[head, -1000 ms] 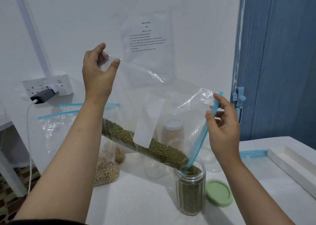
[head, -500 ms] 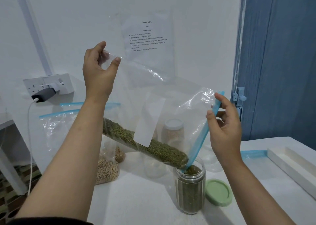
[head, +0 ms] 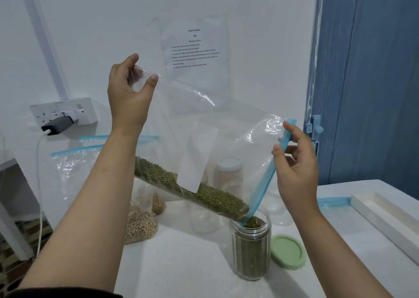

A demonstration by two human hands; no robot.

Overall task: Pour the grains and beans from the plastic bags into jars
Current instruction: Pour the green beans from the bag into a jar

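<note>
Head view, from 9 o'clock toward 3 o'clock: a wall socket (head: 64, 114) with a grey charger (head: 58, 125) plugged in sits on the wall, its white cable (head: 40, 184) hanging down. Beside it, two clear zip bags with blue seals (head: 74, 161) stand against the wall behind the left forearm. At roughly 7 o'clock of the frame centre, a small bag of pale grains (head: 140, 225) rests on the white worktop (head: 181, 263).

Left hand (head: 128, 93) is raised at about 11 o'clock. Its thumb and fingers (head: 151, 81) pinch the closed bottom corner of the clear plastic bag (head: 226, 134), holding that end high. The bag slopes down toward 4 o'clock. Green beans (head: 204, 195) lie along its lower edge and reach the mouth. A white label (head: 195, 164) shows on the bag's face. Behind the bag, a lidded jar of pale grains (head: 227, 173) and an empty clear jar (head: 204, 220) stand on the worktop; a printed sheet (head: 195, 48) hangs on the wall.

The bag's lower open corner sits inside the rim of the open jar (head: 251, 247), which stands upright at 5 o'clock and is nearly full of green beans.

Right hand (head: 297, 166) is at 3 o'clock; its curled fingers and thumb hold the blue zip strip (head: 265, 182) at the bag's upper open end. A green lid (head: 288, 251) lies flat just beside the jar at its 3 o'clock. A white tray (head: 385, 218) lies near the far right edge, beside a blue door (head: 374, 82).
</note>
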